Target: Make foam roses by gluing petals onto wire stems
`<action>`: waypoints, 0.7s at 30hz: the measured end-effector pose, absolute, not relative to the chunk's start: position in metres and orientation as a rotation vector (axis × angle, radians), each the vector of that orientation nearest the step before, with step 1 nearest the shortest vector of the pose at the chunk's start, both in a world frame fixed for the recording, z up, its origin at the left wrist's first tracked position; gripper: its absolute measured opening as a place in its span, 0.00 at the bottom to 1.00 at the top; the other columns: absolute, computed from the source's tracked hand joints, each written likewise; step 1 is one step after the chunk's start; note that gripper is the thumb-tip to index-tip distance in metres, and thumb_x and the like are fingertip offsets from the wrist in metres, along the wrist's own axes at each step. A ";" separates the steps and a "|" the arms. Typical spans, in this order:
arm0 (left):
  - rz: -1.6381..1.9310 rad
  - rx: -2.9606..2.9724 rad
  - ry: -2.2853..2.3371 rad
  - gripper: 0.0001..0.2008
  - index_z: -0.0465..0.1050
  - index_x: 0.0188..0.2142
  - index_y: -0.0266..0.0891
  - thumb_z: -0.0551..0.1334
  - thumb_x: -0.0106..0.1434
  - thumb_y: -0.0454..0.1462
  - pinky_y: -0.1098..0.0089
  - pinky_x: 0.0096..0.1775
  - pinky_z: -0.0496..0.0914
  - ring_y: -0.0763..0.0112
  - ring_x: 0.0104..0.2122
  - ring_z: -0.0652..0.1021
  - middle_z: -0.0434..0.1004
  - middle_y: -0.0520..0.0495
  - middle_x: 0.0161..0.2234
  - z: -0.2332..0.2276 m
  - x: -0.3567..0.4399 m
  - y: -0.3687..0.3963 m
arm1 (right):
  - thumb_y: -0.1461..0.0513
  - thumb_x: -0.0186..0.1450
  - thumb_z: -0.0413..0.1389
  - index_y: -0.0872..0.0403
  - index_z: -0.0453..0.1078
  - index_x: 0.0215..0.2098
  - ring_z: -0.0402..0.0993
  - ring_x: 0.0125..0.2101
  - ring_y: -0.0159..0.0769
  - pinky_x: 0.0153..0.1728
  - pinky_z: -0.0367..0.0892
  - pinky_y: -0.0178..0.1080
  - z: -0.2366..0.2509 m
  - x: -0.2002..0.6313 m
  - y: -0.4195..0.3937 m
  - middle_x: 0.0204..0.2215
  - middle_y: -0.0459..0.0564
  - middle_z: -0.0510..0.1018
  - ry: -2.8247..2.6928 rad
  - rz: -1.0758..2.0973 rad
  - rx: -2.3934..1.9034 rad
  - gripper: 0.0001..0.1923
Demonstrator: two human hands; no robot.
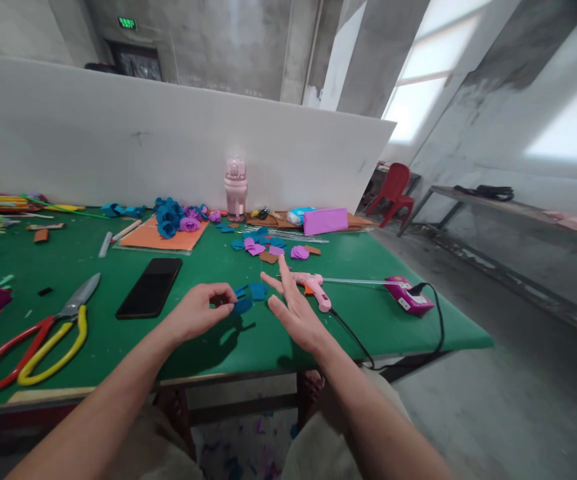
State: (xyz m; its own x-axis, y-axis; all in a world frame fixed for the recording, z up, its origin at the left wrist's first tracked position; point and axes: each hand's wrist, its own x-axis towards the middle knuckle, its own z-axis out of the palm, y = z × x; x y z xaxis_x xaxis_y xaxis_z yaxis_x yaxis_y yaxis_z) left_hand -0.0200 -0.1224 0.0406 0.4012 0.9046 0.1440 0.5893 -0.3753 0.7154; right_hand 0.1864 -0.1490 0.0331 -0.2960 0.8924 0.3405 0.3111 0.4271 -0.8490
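My left hand pinches a small curled blue crepe paper piece just above the green table. Fingers apart and holding nothing, my right hand hovers to the right of it. Between the two hands a flat blue paper petal lies on the tabletop. Just beyond my right hand is a pink hot glue gun, a clear glue stick projecting from its back. Loose blue, purple and brown paper pieces are scattered farther back.
Red-and-yellow scissors and a black phone lie to the left. Blue and purple paper flowers rest on an orange sheet. A pink bottle stands by the white partition. The glue gun's cord loops toward a purple power strip.
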 end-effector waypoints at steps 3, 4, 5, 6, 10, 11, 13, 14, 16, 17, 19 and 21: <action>0.707 2.089 1.250 0.07 0.72 0.25 0.39 0.56 0.51 0.37 0.71 0.32 0.65 0.69 0.28 0.72 0.74 0.50 0.26 0.036 -0.016 -0.121 | 0.48 0.63 0.45 0.45 0.39 0.63 0.36 0.62 0.44 0.58 0.40 0.53 0.034 0.189 -0.148 0.63 0.49 0.46 -1.942 0.748 -1.033 0.34; 0.740 2.106 1.278 0.07 0.73 0.26 0.39 0.56 0.52 0.37 0.71 0.32 0.65 0.69 0.28 0.72 0.75 0.50 0.26 0.034 -0.014 -0.120 | 0.48 0.62 0.47 0.45 0.44 0.62 0.33 0.62 0.45 0.58 0.40 0.52 0.035 0.190 -0.149 0.63 0.48 0.42 -1.983 0.708 -1.045 0.33; 0.782 2.133 1.313 0.08 0.73 0.26 0.39 0.56 0.53 0.38 0.70 0.33 0.65 0.68 0.29 0.72 0.75 0.49 0.27 0.032 -0.013 -0.119 | 0.48 0.61 0.48 0.46 0.49 0.61 0.31 0.62 0.47 0.58 0.39 0.52 0.036 0.190 -0.149 0.64 0.47 0.39 -2.015 0.667 -1.064 0.32; 0.817 2.172 1.345 0.08 0.73 0.27 0.39 0.56 0.53 0.38 0.70 0.34 0.64 0.68 0.30 0.72 0.75 0.49 0.27 0.031 -0.012 -0.118 | 0.48 0.60 0.49 0.46 0.54 0.59 0.29 0.62 0.48 0.58 0.39 0.53 0.037 0.191 -0.149 0.64 0.46 0.38 -2.037 0.624 -1.088 0.30; 0.800 2.420 1.363 0.07 0.71 0.28 0.39 0.54 0.54 0.35 0.69 0.35 0.63 0.67 0.32 0.70 0.73 0.48 0.27 0.032 -0.011 -0.118 | 0.51 0.61 0.50 0.48 0.49 0.61 0.32 0.62 0.45 0.57 0.35 0.57 0.036 0.192 -0.148 0.58 0.51 0.59 -2.045 0.445 -1.171 0.32; 0.776 2.489 1.327 0.06 0.70 0.28 0.39 0.54 0.53 0.33 0.68 0.35 0.63 0.67 0.32 0.70 0.73 0.48 0.27 0.034 -0.011 -0.119 | 0.52 0.60 0.51 0.49 0.45 0.62 0.34 0.62 0.45 0.57 0.34 0.58 0.035 0.192 -0.148 0.55 0.52 0.65 -2.057 0.401 -1.179 0.35; 0.714 2.627 1.251 0.06 0.68 0.28 0.38 0.54 0.52 0.31 0.68 0.35 0.62 0.67 0.32 0.69 0.71 0.48 0.28 0.039 -0.010 -0.125 | 0.54 0.59 0.54 0.48 0.44 0.62 0.37 0.62 0.47 0.56 0.32 0.60 0.031 0.190 -0.148 0.53 0.51 0.67 -2.109 0.301 -1.190 0.37; 0.672 2.700 1.220 0.06 0.68 0.28 0.38 0.54 0.52 0.31 0.68 0.35 0.61 0.67 0.33 0.68 0.71 0.48 0.28 0.041 -0.009 -0.128 | 0.55 0.58 0.55 0.47 0.48 0.61 0.37 0.62 0.49 0.56 0.32 0.61 0.030 0.188 -0.149 0.55 0.51 0.65 -2.145 0.244 -1.195 0.35; 0.579 2.836 1.190 0.04 0.66 0.27 0.38 0.54 0.53 0.31 0.67 0.35 0.60 0.66 0.34 0.68 0.70 0.47 0.28 0.045 -0.005 -0.134 | 0.57 0.55 0.57 0.47 0.60 0.55 0.36 0.61 0.53 0.55 0.32 0.62 0.027 0.183 -0.152 0.59 0.51 0.58 -2.205 0.136 -1.212 0.29; 0.539 2.893 1.183 0.04 0.66 0.27 0.38 0.54 0.53 0.30 0.66 0.35 0.60 0.65 0.34 0.67 0.70 0.47 0.28 0.045 -0.003 -0.137 | 0.58 0.54 0.57 0.48 0.64 0.51 0.36 0.61 0.54 0.55 0.32 0.62 0.026 0.180 -0.154 0.59 0.52 0.56 -2.222 0.094 -1.220 0.25; 0.492 2.985 1.170 0.03 0.66 0.27 0.38 0.55 0.53 0.30 0.65 0.36 0.60 0.65 0.35 0.67 0.70 0.46 0.29 0.045 0.002 -0.141 | 0.60 0.53 0.57 0.52 0.68 0.45 0.36 0.61 0.54 0.55 0.31 0.61 0.024 0.174 -0.157 0.59 0.53 0.57 -2.233 0.043 -1.239 0.20; 0.469 3.049 1.167 0.03 0.66 0.28 0.37 0.55 0.54 0.30 0.63 0.38 0.60 0.64 0.35 0.67 0.69 0.45 0.29 0.042 0.006 -0.143 | 0.62 0.52 0.56 0.54 0.69 0.40 0.36 0.61 0.53 0.56 0.31 0.60 0.023 0.169 -0.159 0.58 0.54 0.58 -2.232 0.023 -1.258 0.16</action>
State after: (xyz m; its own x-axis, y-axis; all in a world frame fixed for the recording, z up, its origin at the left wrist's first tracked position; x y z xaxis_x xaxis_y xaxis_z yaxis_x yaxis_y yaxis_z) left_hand 0.0060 -0.1432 0.0421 0.7111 0.6276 0.3168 0.6721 -0.7391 -0.0445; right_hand 0.1692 -0.1590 0.0234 -0.3939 0.7904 0.4692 0.7807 0.5571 -0.2831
